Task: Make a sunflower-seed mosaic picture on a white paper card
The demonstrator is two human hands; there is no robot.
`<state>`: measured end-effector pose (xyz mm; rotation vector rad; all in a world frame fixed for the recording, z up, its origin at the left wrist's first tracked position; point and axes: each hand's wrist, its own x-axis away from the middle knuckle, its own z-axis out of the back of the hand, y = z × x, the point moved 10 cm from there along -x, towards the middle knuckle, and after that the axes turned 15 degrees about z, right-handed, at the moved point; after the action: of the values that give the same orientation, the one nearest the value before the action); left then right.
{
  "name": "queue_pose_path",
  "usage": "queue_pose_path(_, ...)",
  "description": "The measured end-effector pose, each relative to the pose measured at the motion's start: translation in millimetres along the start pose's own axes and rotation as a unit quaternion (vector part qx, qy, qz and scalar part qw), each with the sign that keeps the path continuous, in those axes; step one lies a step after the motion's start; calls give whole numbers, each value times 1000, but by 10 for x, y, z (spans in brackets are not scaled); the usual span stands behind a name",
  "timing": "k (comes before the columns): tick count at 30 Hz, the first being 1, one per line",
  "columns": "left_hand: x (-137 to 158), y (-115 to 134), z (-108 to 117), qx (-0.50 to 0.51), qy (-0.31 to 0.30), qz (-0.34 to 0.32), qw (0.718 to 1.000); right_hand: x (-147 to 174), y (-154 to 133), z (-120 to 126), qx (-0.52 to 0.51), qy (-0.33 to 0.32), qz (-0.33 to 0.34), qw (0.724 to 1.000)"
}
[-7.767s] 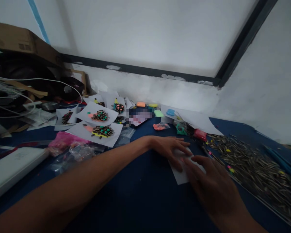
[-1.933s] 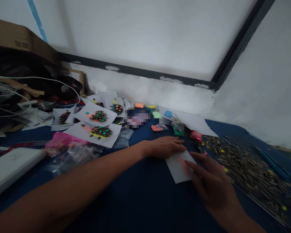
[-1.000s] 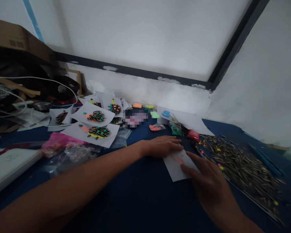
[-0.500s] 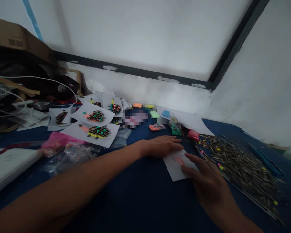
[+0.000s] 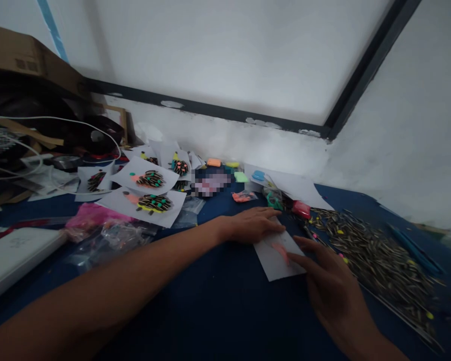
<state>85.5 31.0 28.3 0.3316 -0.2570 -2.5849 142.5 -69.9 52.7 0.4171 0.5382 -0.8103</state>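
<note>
A white sheet of paper (image 5: 276,268) lies on the blue table, with a flat pink strip of modelling clay (image 5: 280,252) on it. My left hand (image 5: 253,223) rests flat over the paper's far left edge, fingers stretched out. Over the sheet's right side is my right hand (image 5: 328,276), its fingers apart and one fingertip touching or just beside the pink clay; I cannot tell which. Neither hand grips anything. Right of it spreads a large pile of striped seeds (image 5: 379,260), like sunflower seeds, with small coloured bits among them.
Paper sheets with seed-and-clay hedgehog figures (image 5: 154,203) lie at the left, near crumpled plastic bags (image 5: 116,235) and a white box (image 5: 20,260). Clay packets, including a red one (image 5: 301,209) and a blue one (image 5: 258,175), sit towards the wall. A cardboard box (image 5: 30,60) stands back left.
My right hand has shifted slightly right, its fingers drawing back so more of the pink clay shows. My left hand stays on the paper.
</note>
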Motion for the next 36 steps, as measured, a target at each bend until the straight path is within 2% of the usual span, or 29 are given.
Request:
queue_pose_path(3,-16,-16,35,15,12,2,1000,15,21,-35,15,-13,2,1000)
queue_pose_path(7,-35,-85,77,96,-9,7,995,15,44,-43,9,-21,-5,1000)
queue_pose_path(11,-34,-102,99,207,-43,-1,977,-40,29,-11,16,-26,-7,999)
queue_pose_path(14,-36,-66,87,253,-56,-8,966,-75,10,1,19,-29,-7,999)
queue_pose_path(17,-47,-50,115,227,-28,-2,974,-111,-43,11,2,-29,10,1000)
queue_pose_path(20,-65,-125,157,131,19,50,990,-150,-90,57,-19,-16,21,999)
queue_pose_path(22,-64,-141,161,98,21,66,993,-180,-124,89,-37,-7,27,999)
queue_pose_path(27,-31,-32,122,186,-39,33,981,-282,-318,128,-135,-7,75,988)
queue_pose_path(31,-4,117,127,312,-100,4,945,-327,-377,220,-149,13,88,985)
queue_pose_path(33,-2,163,173,342,-100,-9,934,-323,-349,255,-129,24,79,988)
queue_pose_path(36,-29,98,237,323,-59,1,944,-294,-337,227,-104,18,82,991)
